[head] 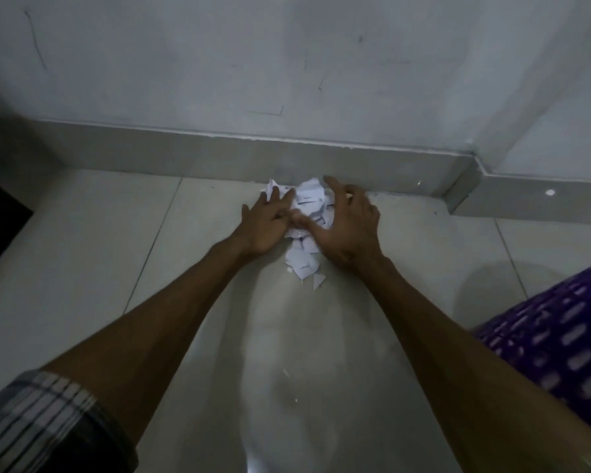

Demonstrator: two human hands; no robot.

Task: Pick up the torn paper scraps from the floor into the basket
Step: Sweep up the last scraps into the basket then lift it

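Observation:
A heap of white torn paper scraps [308,203] lies on the tiled floor close to the skirting board. My left hand [266,222] presses against the heap's left side, fingers spread and nearly straight. My right hand [347,222] cups the heap from the right, fingers bent over its top and thumb lying across the scraps. Loose scraps [302,264] trail out below the two hands. A few tiny bits [286,372] lie nearer to me between my forearms. The purple perforated basket [560,339] stands at the right edge, only partly in view.
The grey wall and its skirting board [219,158] run right behind the heap, with a corner [471,172] stepping out at the right. A dark object [0,230] sits at the left edge. Pale floor tiles [92,254] stretch to the left of my arms.

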